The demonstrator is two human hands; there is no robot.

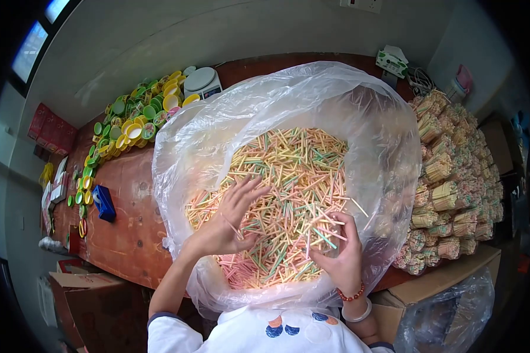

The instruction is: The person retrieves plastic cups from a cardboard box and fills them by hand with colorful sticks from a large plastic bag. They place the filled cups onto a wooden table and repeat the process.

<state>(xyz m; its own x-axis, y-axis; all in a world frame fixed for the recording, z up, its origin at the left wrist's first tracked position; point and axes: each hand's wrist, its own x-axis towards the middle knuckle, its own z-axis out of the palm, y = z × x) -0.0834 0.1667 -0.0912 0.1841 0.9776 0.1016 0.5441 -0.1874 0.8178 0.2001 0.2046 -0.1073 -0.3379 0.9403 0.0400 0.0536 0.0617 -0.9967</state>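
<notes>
A large clear plastic bag (383, 135) lies wide open in front of me, full of short thin sticks (294, 159) in pastel yellow, pink and green. Over the left part of the heap is my left hand (234, 216), palm down with its fingers spread; a pink stick shows against it near the thumb. On the right, my right hand (343, 253) is curled, with a loose bunch of pastel sticks (323, 232) between thumb and fingers. Some of them point in different directions. A beaded bracelet and a pale bangle circle the right wrist.
Bundled sticks in clear wrap (447, 194) are piled at the right. Yellow and green small cups (132, 129), a white scale (201, 81) and a blue tape dispenser (104, 203) stand on the left of the table (129, 235). Cardboard boxes (100, 300) flank me below.
</notes>
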